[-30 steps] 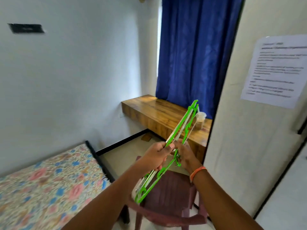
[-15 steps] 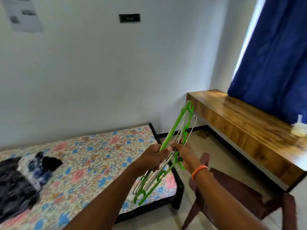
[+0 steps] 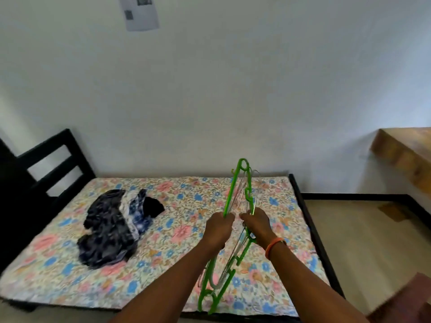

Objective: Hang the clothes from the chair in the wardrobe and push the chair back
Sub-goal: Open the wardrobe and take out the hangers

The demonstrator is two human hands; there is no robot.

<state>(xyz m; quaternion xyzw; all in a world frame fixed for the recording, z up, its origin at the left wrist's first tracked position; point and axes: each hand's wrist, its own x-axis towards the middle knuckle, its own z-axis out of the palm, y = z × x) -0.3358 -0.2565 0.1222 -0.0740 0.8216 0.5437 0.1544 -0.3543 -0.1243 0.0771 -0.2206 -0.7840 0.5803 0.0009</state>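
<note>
While both hands pinch thin green plastic hangers [image 3: 235, 194], left hand [image 3: 219, 229], right hand [image 3: 256, 226], crumpled dark clothes [image 3: 112, 227].

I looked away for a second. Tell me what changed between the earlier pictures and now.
The view swung left, away from the curtain and chair, to face the bed, where a pile of dark clothes lies. The desk slid to the right edge, and only a corner of the chair shows. Unchanged: the left hand and right hand still grip the bunch of green hangers.
</note>
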